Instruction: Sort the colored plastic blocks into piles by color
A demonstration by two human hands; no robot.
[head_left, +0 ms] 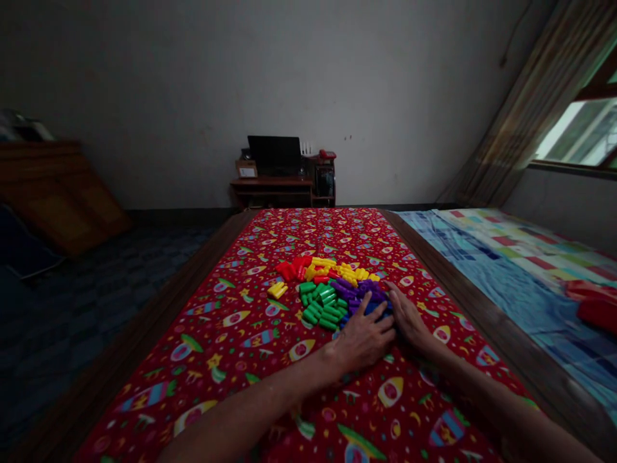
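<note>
Small glossy plastic pieces, many of them tube-shaped, lie heaped by colour on the red patterned cloth (260,379). My left hand (367,334) rests with fingers spread over the blue pieces (374,308), hiding many of them. Beside it, my right hand (407,315) stands on edge against the right side of the pile, fingers stretched out. Purple pieces (354,290) lie just beyond both hands. To the left are green pieces (322,305). Yellow pieces (354,273) and red pieces (293,269) form the far side, and a few yellow pieces (277,290) sit apart at the left.
Dark wooden edges (463,315) border the cloth-covered surface. A bed with a blue checked sheet (486,283) adjoins on the right. Against the far wall stands a desk (272,184) with a black monitor (274,154); a wooden cabinet (53,193) is at the left.
</note>
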